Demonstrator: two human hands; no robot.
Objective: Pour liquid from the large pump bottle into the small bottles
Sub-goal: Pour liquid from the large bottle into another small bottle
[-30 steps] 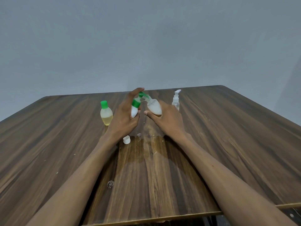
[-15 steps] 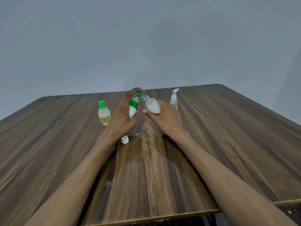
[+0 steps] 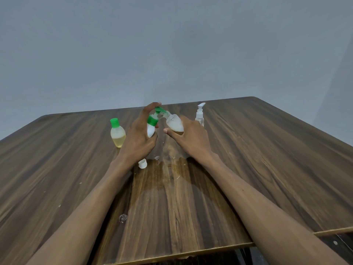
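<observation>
My left hand [image 3: 136, 139] grips a small white bottle [image 3: 150, 129] with a green flip cap standing open. My right hand [image 3: 191, 137] holds a frosted bottle [image 3: 174, 123] tilted to the left, its neck touching the mouth of the white bottle. A little yellowish liquid lies in the lower side of the tilted bottle. A clear pump bottle [image 3: 199, 114] with a white pump head stands just behind my right hand. To the left stands another small bottle [image 3: 117, 133] with its green cap closed, partly filled with yellow liquid.
A wet patch [image 3: 168, 180] spreads on the wooden table [image 3: 267, 169] below my hands. A small white cap [image 3: 142, 163] lies near my left wrist. A few droplets sit on the wood, one near the front [image 3: 122, 218]. The table's front edge is close to me.
Both hands stay together with the bottles neck to neck. The view has shifted slightly; no other clear difference shows.
</observation>
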